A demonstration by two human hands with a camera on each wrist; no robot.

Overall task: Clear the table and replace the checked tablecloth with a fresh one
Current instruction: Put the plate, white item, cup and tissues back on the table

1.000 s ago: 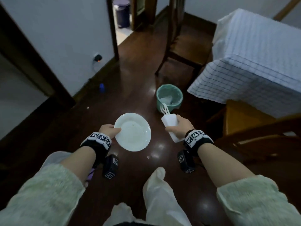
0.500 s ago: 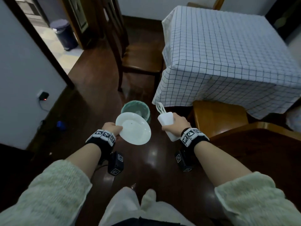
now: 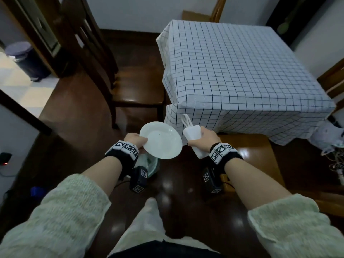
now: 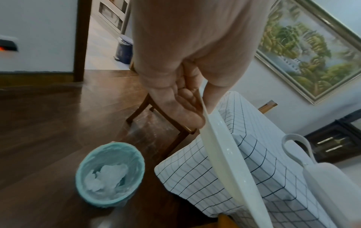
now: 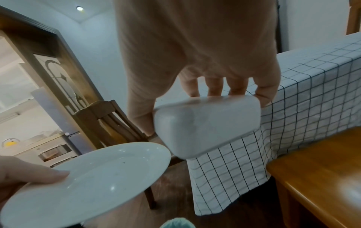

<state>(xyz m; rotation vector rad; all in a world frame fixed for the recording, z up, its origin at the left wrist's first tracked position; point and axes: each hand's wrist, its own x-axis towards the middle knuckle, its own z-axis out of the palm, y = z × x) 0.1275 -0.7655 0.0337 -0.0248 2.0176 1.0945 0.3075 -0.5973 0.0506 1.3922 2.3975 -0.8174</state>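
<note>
Since the earlier frame, the view had swung right, bringing the whole table into sight at the far right. The checked tablecloth (image 3: 240,69) covered it, draping over its near edge. A dark wooden chair (image 3: 130,84) stood left of it on the glossy dark floor (image 3: 74,112). A teal wastebasket (image 4: 110,174) sat near the person. The left hand (image 3: 134,139) pinched a white plate (image 3: 161,140) by its rim. The right hand (image 3: 206,137) was curled around a white container (image 3: 193,138).

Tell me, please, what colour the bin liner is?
Light teal bin liner, clearest in the left wrist view.
</note>
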